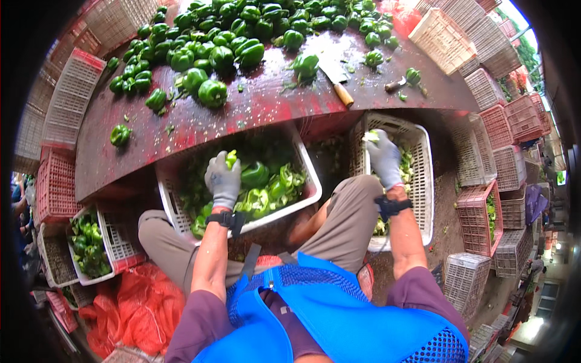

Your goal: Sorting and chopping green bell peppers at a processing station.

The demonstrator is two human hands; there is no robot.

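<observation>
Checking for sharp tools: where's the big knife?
In the head view, the big knife lies on the table right of centre, near its front edge, right of a green pepper.

My left forearm [210,251] and right forearm [407,236] extended forward, well apart. Left hand [223,178] gloved, curled inward; right hand [385,158] gloved too, also curled, slightly farther forward.

There is one left hand [223,176], one right hand [385,160], one table [181,130], one big knife [342,92], two wrist bands [225,219] and lots of green peppers [212,93].
</observation>
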